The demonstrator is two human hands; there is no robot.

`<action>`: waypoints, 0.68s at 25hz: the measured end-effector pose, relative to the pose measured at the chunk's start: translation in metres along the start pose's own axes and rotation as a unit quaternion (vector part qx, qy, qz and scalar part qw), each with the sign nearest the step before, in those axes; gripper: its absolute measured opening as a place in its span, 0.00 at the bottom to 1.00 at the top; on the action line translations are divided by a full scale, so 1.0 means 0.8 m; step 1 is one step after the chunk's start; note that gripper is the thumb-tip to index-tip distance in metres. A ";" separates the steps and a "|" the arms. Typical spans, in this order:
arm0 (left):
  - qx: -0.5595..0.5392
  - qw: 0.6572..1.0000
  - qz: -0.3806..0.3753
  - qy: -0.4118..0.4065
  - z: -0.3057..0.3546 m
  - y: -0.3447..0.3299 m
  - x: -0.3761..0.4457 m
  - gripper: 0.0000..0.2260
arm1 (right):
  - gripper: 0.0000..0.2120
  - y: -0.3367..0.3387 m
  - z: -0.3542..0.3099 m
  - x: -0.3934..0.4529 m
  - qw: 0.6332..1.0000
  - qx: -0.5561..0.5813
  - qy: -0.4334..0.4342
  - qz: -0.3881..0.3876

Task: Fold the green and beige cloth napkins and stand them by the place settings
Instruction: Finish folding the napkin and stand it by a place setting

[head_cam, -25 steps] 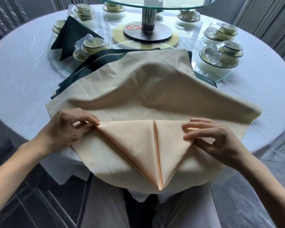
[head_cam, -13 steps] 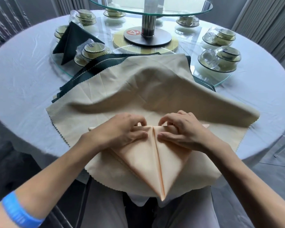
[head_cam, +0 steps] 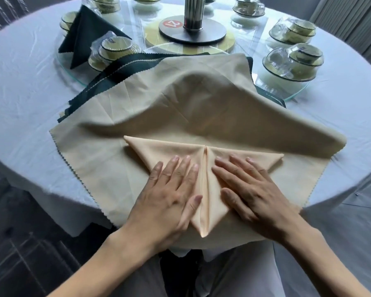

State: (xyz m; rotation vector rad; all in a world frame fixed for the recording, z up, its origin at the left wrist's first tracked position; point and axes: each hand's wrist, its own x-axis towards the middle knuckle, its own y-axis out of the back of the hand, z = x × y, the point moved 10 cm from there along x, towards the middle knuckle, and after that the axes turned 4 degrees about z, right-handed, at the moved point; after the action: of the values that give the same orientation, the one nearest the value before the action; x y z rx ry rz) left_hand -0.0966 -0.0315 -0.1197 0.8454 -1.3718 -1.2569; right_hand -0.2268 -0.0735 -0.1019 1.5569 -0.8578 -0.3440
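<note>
Both grips flat, left hand (head_cam: 169, 198), right hand (head_cam: 253, 189), pressing folded beige napkin (head_cam: 206, 168)

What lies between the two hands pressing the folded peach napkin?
In the head view, only the folded peach napkin's centre seam lies between the left hand and right hand.

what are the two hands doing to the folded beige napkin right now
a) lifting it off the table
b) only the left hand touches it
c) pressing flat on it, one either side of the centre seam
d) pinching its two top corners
c: the left hand and right hand lie with fingers straight on the folded beige napkin, one on each side of its centre seam.
</note>
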 end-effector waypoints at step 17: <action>-0.031 0.996 0.079 0.002 0.053 0.007 -0.018 0.28 | 0.37 -0.035 0.017 0.029 0.964 -0.066 -0.240 -0.091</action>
State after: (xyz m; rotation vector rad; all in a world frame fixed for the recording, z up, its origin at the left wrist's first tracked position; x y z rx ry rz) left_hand -0.1340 -0.0065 -0.1135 0.6828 -1.3616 -1.1690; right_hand -0.2108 -0.1005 -0.1250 1.4509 -1.0382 -0.9210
